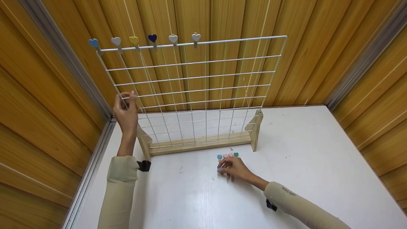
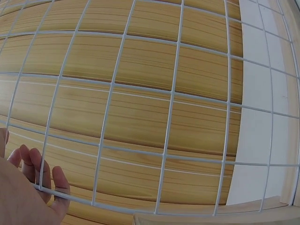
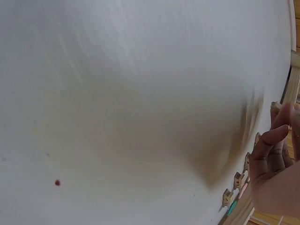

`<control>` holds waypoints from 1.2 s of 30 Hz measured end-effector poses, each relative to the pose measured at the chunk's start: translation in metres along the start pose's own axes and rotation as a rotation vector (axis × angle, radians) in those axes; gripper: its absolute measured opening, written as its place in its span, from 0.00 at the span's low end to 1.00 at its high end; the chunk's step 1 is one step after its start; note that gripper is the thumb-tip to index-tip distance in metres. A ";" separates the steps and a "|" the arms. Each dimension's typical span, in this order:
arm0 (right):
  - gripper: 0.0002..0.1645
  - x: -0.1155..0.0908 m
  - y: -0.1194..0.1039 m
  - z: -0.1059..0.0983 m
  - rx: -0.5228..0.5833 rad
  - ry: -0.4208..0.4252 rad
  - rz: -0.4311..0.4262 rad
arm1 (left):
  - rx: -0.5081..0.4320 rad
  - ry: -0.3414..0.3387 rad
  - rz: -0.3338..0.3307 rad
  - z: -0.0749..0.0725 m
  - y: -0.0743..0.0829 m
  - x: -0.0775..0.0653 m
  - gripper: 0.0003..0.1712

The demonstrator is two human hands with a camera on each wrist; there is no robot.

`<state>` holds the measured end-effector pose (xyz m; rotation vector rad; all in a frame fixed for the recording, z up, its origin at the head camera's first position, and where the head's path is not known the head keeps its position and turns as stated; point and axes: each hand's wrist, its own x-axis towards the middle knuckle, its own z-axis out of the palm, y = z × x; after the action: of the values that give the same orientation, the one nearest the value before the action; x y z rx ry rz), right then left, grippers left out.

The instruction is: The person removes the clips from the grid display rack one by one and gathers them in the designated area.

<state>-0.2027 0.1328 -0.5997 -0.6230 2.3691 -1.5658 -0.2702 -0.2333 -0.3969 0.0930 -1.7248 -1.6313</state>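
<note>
Where the wood-look panels (image 1: 41, 86) rise: they hem in my table on the left, the back and the right.
White table (image 1: 318, 165): it bears the rack and, in front of that, a short row of clips. I see no box or tray; these clips lie straight on the tabletop.
Wire grid (image 1: 197, 78): upright in its wooden stand (image 1: 203, 146). I judge it stiff, fairly light and apt to rock if pushed, so its side edge is a good place to hold.
Left hand (image 1: 127, 111): curled round the grid's left side wire, partway up, gripping it.
Right hand (image 1: 237, 168): low over the table, thumb and finger pinching the held clip (image 1: 219, 168), which shows a blue heart.
Clips up on the top wire: from the left, a light-blue clip (image 1: 93, 43), a pale lilac clip (image 1: 116, 41), a yellow clip (image 1: 134, 40), a dark-blue clip (image 1: 152, 38) and two white clips (image 1: 173, 38).
Clips down by my fingers: a blue clip (image 1: 219, 156), two pink clips (image 1: 231, 155) and a green clip (image 1: 236, 154), side by side.
Feel of one clip: probably very light, hard wood with a stiff little spring, easily fumbled; I'd squeeze across both legs at the pressing end, without twisting the heart.
</note>
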 end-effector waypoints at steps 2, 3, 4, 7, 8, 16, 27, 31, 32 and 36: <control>0.07 -0.001 0.002 0.001 -0.026 0.002 -0.001 | 0.003 0.002 0.008 0.000 0.001 -0.001 0.05; 0.07 -0.002 0.002 0.001 -0.044 0.004 -0.004 | 0.005 0.004 0.012 0.000 0.001 -0.001 0.05; 0.06 -0.002 0.003 0.001 -0.060 0.008 -0.008 | 0.008 0.003 0.015 0.000 0.000 0.000 0.05; 0.06 -0.004 0.002 0.000 -0.125 0.037 -0.022 | 0.023 -0.006 0.015 0.001 0.000 0.000 0.06; 0.06 -0.004 0.002 0.000 -0.144 0.049 -0.028 | 0.026 -0.009 0.015 0.001 0.000 0.000 0.06; 0.07 -0.007 0.003 0.003 -0.172 0.068 0.048 | 0.018 -0.020 -0.010 -0.001 0.002 0.000 0.05; 0.09 -0.010 0.000 0.005 -0.183 0.111 0.113 | 0.014 -0.031 -0.025 -0.002 0.011 -0.005 0.05; 0.09 -0.009 0.000 0.004 -0.189 0.147 0.134 | 0.012 -0.030 -0.017 -0.001 0.002 -0.001 0.05; 0.09 -0.008 0.000 0.004 -0.196 0.155 0.139 | 0.010 -0.028 -0.015 -0.001 0.002 0.000 0.05; 0.10 -0.007 0.000 0.006 -0.220 0.166 0.164 | 0.003 -0.026 -0.007 -0.002 0.002 -0.001 0.05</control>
<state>-0.1943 0.1308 -0.6027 -0.3399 2.6634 -1.3466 -0.2681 -0.2338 -0.3958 0.0798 -1.7486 -1.6412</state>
